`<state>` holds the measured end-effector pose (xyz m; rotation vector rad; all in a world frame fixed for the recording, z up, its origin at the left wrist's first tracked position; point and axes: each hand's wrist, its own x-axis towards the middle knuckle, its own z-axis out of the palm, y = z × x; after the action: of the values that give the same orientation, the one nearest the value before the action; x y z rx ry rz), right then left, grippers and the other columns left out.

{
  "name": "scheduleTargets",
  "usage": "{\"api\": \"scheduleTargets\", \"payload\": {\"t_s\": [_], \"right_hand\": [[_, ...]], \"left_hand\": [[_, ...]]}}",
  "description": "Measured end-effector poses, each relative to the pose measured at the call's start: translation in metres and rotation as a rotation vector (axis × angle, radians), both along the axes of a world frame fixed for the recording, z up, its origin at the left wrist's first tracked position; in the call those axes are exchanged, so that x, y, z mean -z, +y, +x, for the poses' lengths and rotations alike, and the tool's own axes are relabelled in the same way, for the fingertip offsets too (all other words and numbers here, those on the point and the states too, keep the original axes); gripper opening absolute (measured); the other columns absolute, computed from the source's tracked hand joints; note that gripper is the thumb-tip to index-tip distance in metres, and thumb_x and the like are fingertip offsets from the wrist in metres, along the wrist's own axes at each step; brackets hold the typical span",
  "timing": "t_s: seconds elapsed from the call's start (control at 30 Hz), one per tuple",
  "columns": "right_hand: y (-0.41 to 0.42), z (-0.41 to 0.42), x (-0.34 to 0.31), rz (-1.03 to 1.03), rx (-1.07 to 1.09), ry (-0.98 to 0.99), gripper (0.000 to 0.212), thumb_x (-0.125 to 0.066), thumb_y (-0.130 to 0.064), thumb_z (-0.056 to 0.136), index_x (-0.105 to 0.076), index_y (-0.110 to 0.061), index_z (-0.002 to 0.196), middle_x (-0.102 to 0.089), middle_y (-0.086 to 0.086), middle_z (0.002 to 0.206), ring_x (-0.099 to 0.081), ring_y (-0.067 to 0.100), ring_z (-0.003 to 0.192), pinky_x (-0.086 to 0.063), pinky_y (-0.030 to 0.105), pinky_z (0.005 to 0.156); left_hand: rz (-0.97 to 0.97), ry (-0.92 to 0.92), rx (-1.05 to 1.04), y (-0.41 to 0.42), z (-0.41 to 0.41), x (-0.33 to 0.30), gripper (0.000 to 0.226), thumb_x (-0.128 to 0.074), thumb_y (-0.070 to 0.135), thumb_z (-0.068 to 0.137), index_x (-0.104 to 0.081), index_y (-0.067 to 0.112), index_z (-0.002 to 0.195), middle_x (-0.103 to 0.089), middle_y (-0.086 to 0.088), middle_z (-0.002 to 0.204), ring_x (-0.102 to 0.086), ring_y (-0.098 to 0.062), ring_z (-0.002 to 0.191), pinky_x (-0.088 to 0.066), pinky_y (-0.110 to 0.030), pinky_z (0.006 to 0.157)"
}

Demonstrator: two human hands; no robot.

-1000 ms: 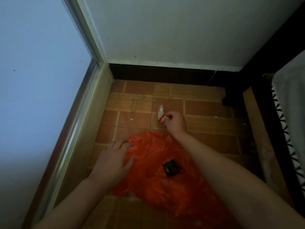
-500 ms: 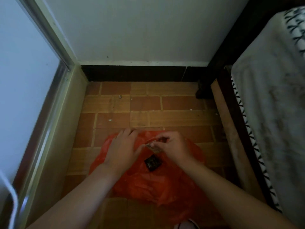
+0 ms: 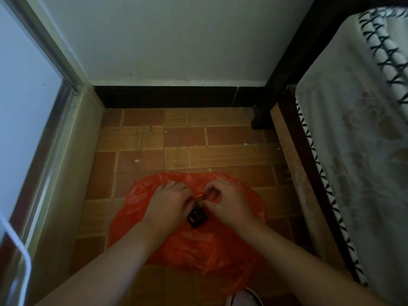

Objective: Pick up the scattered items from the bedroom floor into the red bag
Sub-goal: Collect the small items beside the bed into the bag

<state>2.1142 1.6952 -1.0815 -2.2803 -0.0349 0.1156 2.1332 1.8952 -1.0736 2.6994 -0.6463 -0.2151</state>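
Red bag [image 3: 198,248] — both hands pinching.

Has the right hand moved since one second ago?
Yes. The right hand has come back from the bare floor tiles toward the person, onto the red bag, beside the left hand.

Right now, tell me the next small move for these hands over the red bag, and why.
Probably pull the bag's mouth apart and drop the scrap in. Both the left hand and right hand pinch at the red bag plastic with a small reddish scrap between them; a dark packet lies just below, apparently on top of the bag.
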Motion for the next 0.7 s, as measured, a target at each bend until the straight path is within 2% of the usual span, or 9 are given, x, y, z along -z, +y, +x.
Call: {"api": "scheduleTargets", "payload": {"t_s": [0.1, 0.17, 0.3, 0.37, 0.57, 0.7], "right_hand": [[0.0, 0.001, 0.004, -0.081, -0.135, -0.001, 0.035, -0.086, -0.02, 0.077, -0.075, -0.021, 0.111, -0.068, -0.008, 0.108, -0.061, 0.006, 0.098, -0.046, 0.017, 0.089], [0.003, 0.001, 0.01, -0.106, -0.197, 0.01, 0.025, -0.08, -0.02, 0.082, -0.077, -0.02, 0.107, -0.072, -0.006, 0.108, -0.065, 0.015, 0.103, -0.049, 0.029, 0.094], [0.008, 0.005, 0.017, -0.193, -0.196, 0.12, 0.011, -0.07, -0.016, 0.088, -0.073, -0.019, 0.099, -0.071, -0.003, 0.098, -0.066, 0.02, 0.096, -0.051, 0.037, 0.083], [0.009, 0.007, 0.018, -0.273, -0.216, 0.173, 0.01, -0.066, -0.015, 0.091, -0.069, -0.019, 0.099, -0.071, 0.0, 0.103, -0.065, 0.023, 0.099, -0.05, 0.037, 0.082], [0.028, 0.009, 0.026, -0.372, -0.393, 0.331, 0.017, -0.063, -0.021, 0.091, -0.067, -0.023, 0.107, -0.071, 0.002, 0.115, -0.064, 0.023, 0.111, -0.051, 0.036, 0.09], [0.05, 0.013, 0.033, -0.4, -0.521, 0.358, 0.026, -0.064, -0.029, 0.089, -0.068, -0.027, 0.115, -0.073, -0.001, 0.117, -0.066, 0.022, 0.111, -0.053, 0.039, 0.094]], "left_hand": [[-0.044, -0.018, 0.004, 0.007, -0.001, -0.002, 0.012, -0.075, 0.036, 0.081, -0.071, 0.03, 0.091, -0.068, 0.011, 0.095, -0.063, -0.018, 0.092, -0.046, -0.036, 0.073], [-0.073, -0.009, 0.017, 0.012, -0.002, -0.003, 0.011, -0.071, 0.039, 0.083, -0.071, 0.031, 0.09, -0.067, 0.012, 0.093, -0.062, -0.018, 0.091, -0.049, -0.038, 0.073], [-0.057, 0.014, -0.026, 0.027, -0.003, -0.008, 0.017, -0.073, 0.034, 0.083, -0.072, 0.03, 0.1, -0.069, 0.01, 0.101, -0.063, -0.021, 0.093, -0.055, -0.044, 0.077], [-0.035, 0.027, -0.061, 0.037, -0.002, -0.01, 0.02, -0.074, 0.029, 0.083, -0.072, 0.029, 0.103, -0.068, 0.009, 0.1, -0.064, -0.022, 0.094, -0.055, -0.043, 0.078], [0.006, 0.078, -0.108, 0.064, -0.01, -0.015, 0.021, -0.073, 0.024, 0.082, -0.074, 0.028, 0.103, -0.07, 0.007, 0.101, -0.066, -0.021, 0.1, -0.055, -0.039, 0.085], [-0.015, 0.117, -0.111, 0.08, -0.015, -0.019, 0.022, -0.071, 0.024, 0.084, -0.074, 0.028, 0.105, -0.07, 0.009, 0.104, -0.067, -0.017, 0.102, -0.054, -0.036, 0.089]]}}
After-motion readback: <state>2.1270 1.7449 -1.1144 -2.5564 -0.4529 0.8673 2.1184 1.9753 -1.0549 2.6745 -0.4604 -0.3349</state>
